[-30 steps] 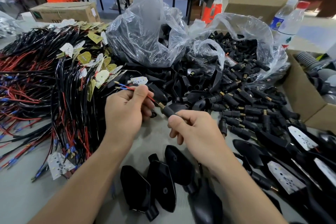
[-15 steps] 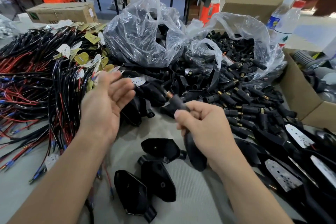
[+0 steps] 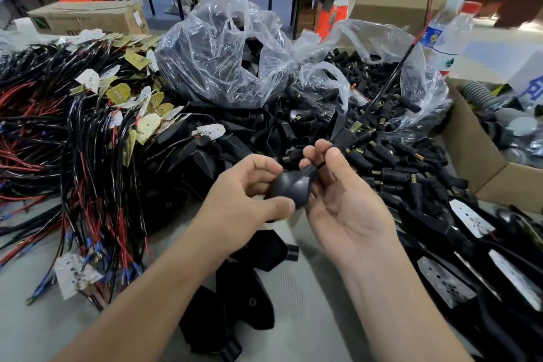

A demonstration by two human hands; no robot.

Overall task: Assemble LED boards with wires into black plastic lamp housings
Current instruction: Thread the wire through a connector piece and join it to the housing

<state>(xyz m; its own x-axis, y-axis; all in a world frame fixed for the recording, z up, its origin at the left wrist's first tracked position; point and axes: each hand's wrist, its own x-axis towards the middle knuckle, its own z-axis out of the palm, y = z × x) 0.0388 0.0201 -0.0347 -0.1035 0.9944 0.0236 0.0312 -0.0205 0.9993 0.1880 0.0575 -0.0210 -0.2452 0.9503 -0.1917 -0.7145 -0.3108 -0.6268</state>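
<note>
Grey bench top (image 3: 311,282) is seen loaded w/ stock. Far L is taken up by a big heap of black/red wire looms (image 3: 53,138), w/ white and yellow LED boards (image 3: 148,125) scattered along its R edge. Behind centre, a clear bag of black parts (image 3: 223,47) is stood upright; just beside it on the R a second clear bag (image 3: 382,38) is slumped open, black threaded stems (image 3: 390,161) spilled from it across the bench. An open cardboard box (image 3: 476,161) is set at the R edge, two water bottles (image 3: 443,35) behind it. Near R: finished housings w/ boards fitted (image 3: 470,217) are laid in a row. Near centre: empty housings (image 3: 264,250) are lying below the hands. One black lamp housing (image 3: 289,185) is held above the bench, approx. mid-frame. L hand (image 3: 244,200) is clamped on its rounded body, thumb under, fingers over. R hand (image 3: 346,203) is turned palm-up, fingers curled round the housing's neck. A black lead (image 3: 390,79) is seen running from the stem end up and to the R.
</note>
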